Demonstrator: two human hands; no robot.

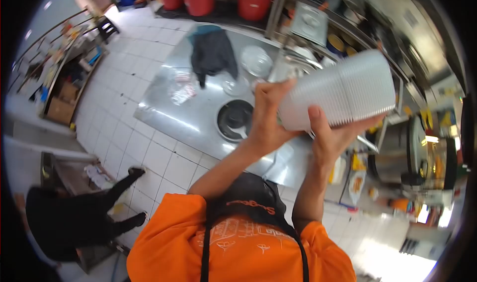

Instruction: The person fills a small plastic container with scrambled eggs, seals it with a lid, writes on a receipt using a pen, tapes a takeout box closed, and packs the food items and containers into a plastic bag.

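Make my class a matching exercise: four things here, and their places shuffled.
1. Stacked clear plastic containers
2. Round dark pan
3. Crumpled dark grey cloth
4. Round red plastic tubs

A. On the shiny steel table, near the left hand
B. Beyond the table
C. Held in left hand and right hand
D. On the table's far side

Pairs: 1-C, 2-A, 3-D, 4-B

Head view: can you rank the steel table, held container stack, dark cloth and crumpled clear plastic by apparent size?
1. Steel table
2. Container stack, probably enlarged by nearness to the camera
3. Dark cloth
4. Crumpled clear plastic
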